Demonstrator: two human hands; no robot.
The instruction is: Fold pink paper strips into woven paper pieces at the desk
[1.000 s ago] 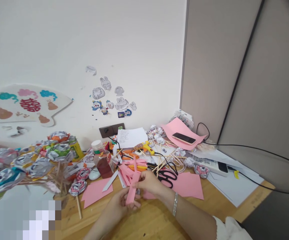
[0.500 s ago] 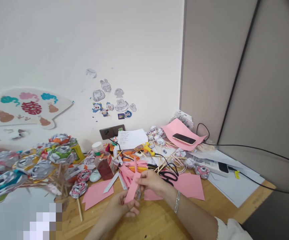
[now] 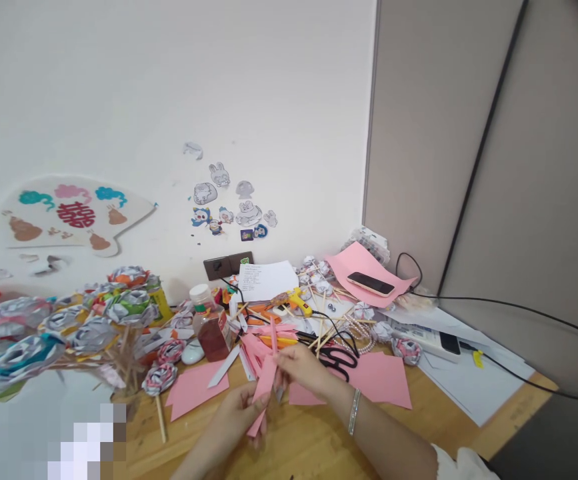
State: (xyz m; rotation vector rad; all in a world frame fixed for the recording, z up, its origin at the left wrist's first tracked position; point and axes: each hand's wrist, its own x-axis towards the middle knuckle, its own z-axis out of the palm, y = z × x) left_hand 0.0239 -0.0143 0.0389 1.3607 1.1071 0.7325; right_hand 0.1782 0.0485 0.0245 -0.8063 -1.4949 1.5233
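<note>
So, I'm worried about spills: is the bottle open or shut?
Shut: a white cap sits on top of the upright bottle. Whether it is screwed tight, I cannot tell.

Behind the wooden table (image 3: 313, 443) I see a white wall (image 3: 289, 100); to the table's right stands a grey partition (image 3: 419, 133).

A red 囍 (image 3: 76, 215) marks the white cutout (image 3: 137, 207).

This looks like a handicraft corner: the wooden tabletop (image 3: 319, 450) carries many paper flowers (image 3: 131, 307), a yellow glue gun (image 3: 299, 303) and scissors (image 3: 339, 364). Paper cut-outs (image 3: 249, 213) decorate the white wall (image 3: 269, 87); a grey panel (image 3: 419, 133) closes the right side.
</note>
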